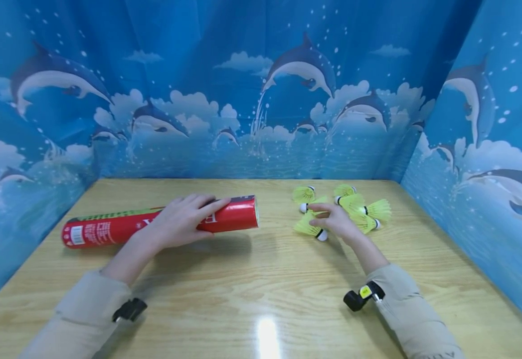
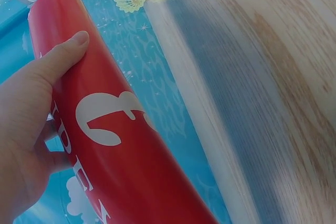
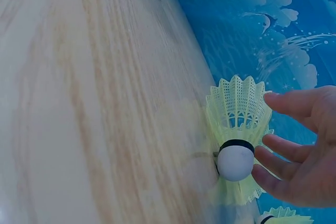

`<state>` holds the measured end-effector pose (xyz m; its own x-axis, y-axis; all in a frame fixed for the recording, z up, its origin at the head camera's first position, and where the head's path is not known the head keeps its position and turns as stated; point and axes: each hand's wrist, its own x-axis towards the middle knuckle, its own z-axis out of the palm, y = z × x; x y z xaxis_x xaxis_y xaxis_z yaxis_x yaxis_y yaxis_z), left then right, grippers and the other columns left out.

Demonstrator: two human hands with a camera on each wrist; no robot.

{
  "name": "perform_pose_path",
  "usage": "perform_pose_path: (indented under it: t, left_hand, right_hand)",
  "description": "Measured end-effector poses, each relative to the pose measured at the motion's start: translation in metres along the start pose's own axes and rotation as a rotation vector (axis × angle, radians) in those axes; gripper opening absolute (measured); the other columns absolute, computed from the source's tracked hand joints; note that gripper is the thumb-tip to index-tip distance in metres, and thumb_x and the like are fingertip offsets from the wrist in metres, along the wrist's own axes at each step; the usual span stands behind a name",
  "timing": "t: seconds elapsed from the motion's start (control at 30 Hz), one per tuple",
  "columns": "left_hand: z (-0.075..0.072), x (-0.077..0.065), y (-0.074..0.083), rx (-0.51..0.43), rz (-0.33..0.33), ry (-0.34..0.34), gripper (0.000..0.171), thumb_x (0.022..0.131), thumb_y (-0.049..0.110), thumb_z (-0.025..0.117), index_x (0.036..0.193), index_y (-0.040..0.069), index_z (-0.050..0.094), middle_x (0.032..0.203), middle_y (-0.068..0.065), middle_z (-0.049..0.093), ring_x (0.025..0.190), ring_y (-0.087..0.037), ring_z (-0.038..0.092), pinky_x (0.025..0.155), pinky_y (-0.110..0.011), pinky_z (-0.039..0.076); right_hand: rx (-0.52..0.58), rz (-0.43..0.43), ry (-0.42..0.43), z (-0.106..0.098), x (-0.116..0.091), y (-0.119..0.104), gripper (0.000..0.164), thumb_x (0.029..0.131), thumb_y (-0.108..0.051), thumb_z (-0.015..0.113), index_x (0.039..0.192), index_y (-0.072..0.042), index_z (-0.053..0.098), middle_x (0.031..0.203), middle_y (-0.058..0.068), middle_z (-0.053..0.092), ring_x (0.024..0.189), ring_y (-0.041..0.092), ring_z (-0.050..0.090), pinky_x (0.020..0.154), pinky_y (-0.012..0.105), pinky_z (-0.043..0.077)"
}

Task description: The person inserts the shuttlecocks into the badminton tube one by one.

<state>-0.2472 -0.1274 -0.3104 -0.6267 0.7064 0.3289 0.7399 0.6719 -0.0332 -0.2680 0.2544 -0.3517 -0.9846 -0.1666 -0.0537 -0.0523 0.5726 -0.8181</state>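
Note:
My left hand (image 1: 175, 223) grips a red shuttlecock tube (image 1: 117, 232) from above, with its right end raised a little off the table. The left wrist view shows the thumb lying along the red tube (image 2: 121, 166) and fingers round its other side. My right hand (image 1: 339, 223) is over the yellow shuttlecocks, its fingers parted and slightly bent. Nearest to it lies a yellow shuttlecock (image 1: 306, 226) with a white cork. In the right wrist view the fingertips are beside a shuttlecock (image 3: 235, 162); whether they touch it I cannot tell.
Several more yellow shuttlecocks lie close together around the right hand, among them one at the back (image 1: 303, 193) and one on the right (image 1: 379, 210). A blue dolphin-print curtain (image 1: 243, 154) borders the wooden table (image 1: 225, 304) at the back and sides.

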Motion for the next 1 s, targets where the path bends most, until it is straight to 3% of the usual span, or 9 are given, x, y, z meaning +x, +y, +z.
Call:
perform_pose_path:
  t: [0.23, 0.43, 0.53, 0.67, 0.87, 1.0]
  left_hand:
    - [0.0018, -0.0004, 0.0001, -0.001, 0.001, 0.002, 0.097, 0.061, 0.027, 0.088, 0.143, 0.021, 0.037, 0.127, -0.012, 0.051, 0.113, -0.028, 0.047, 0.085, -0.052, 0.046]
    - [0.0016, -0.0007, 0.0003, -0.002, 0.000, 0.006, 0.098, 0.059, 0.028, 0.088, 0.143, 0.022, 0.037, 0.127, -0.011, 0.051, 0.113, -0.028, 0.047, 0.084, -0.051, 0.047]
    - [0.0018, -0.0006, 0.0002, 0.000, 0.001, 0.007, 0.098, 0.059, 0.028, 0.088, 0.142, 0.022, 0.037, 0.127, -0.011, 0.051, 0.113, -0.028, 0.047, 0.084, -0.051, 0.047]
    - [0.0025, -0.0006, 0.0000, -0.002, 0.002, 0.008, 0.098, 0.059, 0.027, 0.088, 0.142, 0.022, 0.037, 0.127, -0.011, 0.051, 0.113, -0.028, 0.047, 0.084, -0.051, 0.047]
    - [0.0036, -0.0009, -0.0009, 0.000, 0.007, 0.012, 0.097, 0.060, 0.028, 0.088, 0.142, 0.022, 0.037, 0.127, -0.012, 0.051, 0.113, -0.028, 0.047, 0.084, -0.052, 0.046]
    - [0.0041, -0.0008, -0.0012, 0.005, 0.008, 0.015, 0.097, 0.060, 0.028, 0.088, 0.142, 0.022, 0.037, 0.127, -0.012, 0.051, 0.113, -0.028, 0.047, 0.084, -0.052, 0.046]
  right_hand:
    - [-0.045, -0.047, 0.020, 0.0010, 0.0009, 0.0047, 0.046, 0.086, -0.006, 0.065, 0.128, 0.004, 0.051, 0.129, 0.025, 0.049, 0.113, 0.040, 0.050, 0.087, 0.040, 0.048]
    - [-0.085, -0.033, 0.035, 0.0009, -0.0001, 0.0041, 0.045, 0.085, -0.008, 0.066, 0.126, 0.005, 0.050, 0.126, 0.026, 0.049, 0.107, 0.039, 0.054, 0.081, 0.039, 0.051]
    - [-0.085, -0.013, 0.048, 0.0005, -0.0006, 0.0047, 0.043, 0.084, -0.008, 0.067, 0.121, 0.006, 0.050, 0.124, 0.026, 0.049, 0.085, 0.030, 0.061, 0.067, 0.035, 0.053]
    - [-0.095, 0.014, 0.070, -0.0006, -0.0013, 0.0081, 0.039, 0.082, -0.011, 0.070, 0.113, 0.005, 0.051, 0.123, 0.026, 0.048, 0.064, 0.017, 0.055, 0.054, 0.033, 0.051]
    - [-0.112, 0.060, 0.084, -0.0038, -0.0037, 0.0093, 0.038, 0.084, -0.017, 0.069, 0.112, 0.003, 0.052, 0.120, 0.023, 0.049, 0.073, 0.022, 0.057, 0.059, 0.034, 0.052]
    - [-0.159, 0.041, 0.080, -0.0070, -0.0059, 0.0099, 0.040, 0.086, -0.018, 0.067, 0.116, 0.005, 0.056, 0.117, 0.024, 0.052, 0.080, 0.023, 0.058, 0.061, 0.035, 0.053]
